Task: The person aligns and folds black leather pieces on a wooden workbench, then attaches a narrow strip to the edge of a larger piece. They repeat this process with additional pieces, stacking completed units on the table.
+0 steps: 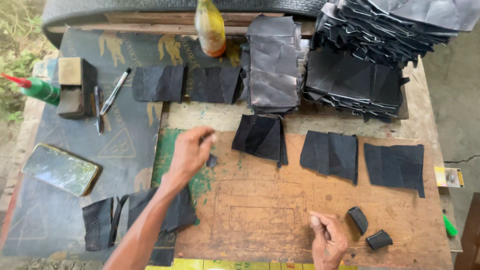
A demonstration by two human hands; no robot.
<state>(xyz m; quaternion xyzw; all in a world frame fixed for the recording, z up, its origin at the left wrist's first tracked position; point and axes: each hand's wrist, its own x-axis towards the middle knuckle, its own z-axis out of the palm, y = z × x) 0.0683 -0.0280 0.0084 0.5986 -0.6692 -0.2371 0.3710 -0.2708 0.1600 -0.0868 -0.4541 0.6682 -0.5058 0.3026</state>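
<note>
Left hand pinches a small dark scrap above the board; right hand is curled shut (apparently empty) near two rolls.

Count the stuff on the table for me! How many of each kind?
Flat black pieces laid out singly: 8
Stacks of black pieces: 3
Small rolled black pieces: 2
Bottles: 2
Pens: 2
Phone: 1
Block: 1
Total: 19

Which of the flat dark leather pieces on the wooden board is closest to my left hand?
The folded piece at the board's top edge, just right of your left hand. The other two pieces lie further right.
</note>
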